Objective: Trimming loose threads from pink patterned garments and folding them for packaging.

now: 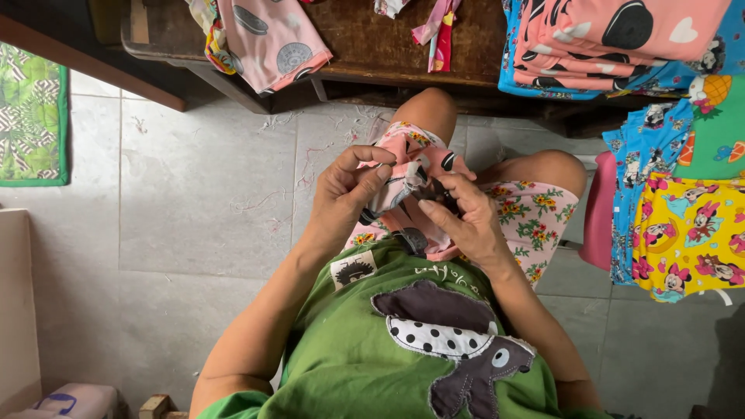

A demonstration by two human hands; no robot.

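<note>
I had my left hand (349, 186) pinching the pink printed cloth (403, 167) taut over my lap, so that my right hand (466, 221), just beside, fingers closed on its edge, could work it.

Grey floor tiles (194, 194), strewn with thread scraps, spread left of the hands. Beyond them stands a dark wooden table (372, 46) heaped with printed fabric. A green patterned mat (31, 116) lies far left; bright cartoon-print cloths (683, 225) hang right.
</note>
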